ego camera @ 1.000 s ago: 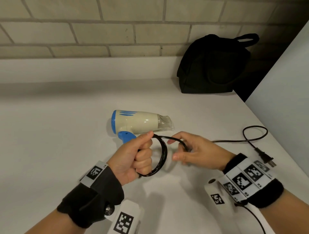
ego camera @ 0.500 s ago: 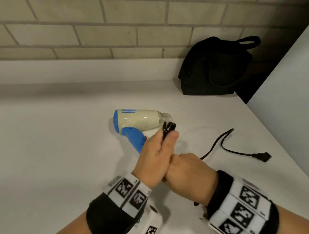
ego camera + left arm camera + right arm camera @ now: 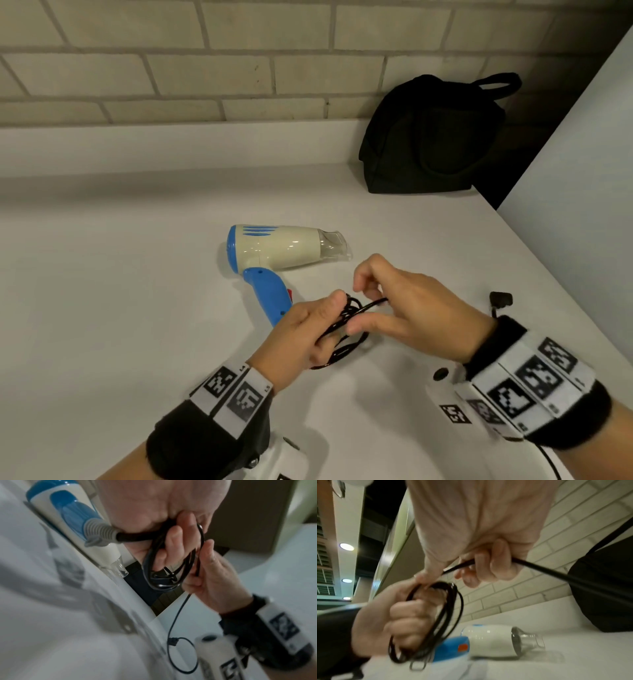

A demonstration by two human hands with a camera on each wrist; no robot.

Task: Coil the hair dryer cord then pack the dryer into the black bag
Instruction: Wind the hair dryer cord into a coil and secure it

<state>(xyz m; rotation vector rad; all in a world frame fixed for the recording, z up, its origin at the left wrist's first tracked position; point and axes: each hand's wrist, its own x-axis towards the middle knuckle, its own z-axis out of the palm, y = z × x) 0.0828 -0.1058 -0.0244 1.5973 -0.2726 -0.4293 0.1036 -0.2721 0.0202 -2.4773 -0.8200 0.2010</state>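
A cream and blue hair dryer [image 3: 279, 248] [image 3: 489, 637] [image 3: 72, 513] lies on its side on the white counter [image 3: 102, 308], nozzle pointing right. Just below its blue handle, my left hand [image 3: 308, 332] [image 3: 397, 623] grips several loops of the black cord [image 3: 346, 318] [image 3: 440, 616] [image 3: 171, 566]. My right hand [image 3: 400, 301] [image 3: 214, 577] [image 3: 481, 566] pinches the free run of cord right beside the coil. The plug [image 3: 500, 299] lies on the counter beyond my right wrist. The black bag [image 3: 431, 137] [image 3: 606, 592] stands at the back right against the brick wall.
A brick wall [image 3: 205, 61] backs the counter above a white ledge. A pale panel [image 3: 582, 205] rises on the right past the counter's slanting edge. A thin sensor cable [image 3: 180, 649] loops from my right wrist band.
The coil has gained loops in my left hand. My right hand drew the cord in, and the plug slid from far right to just beyond my right wrist. The dryer handle swung toward me.
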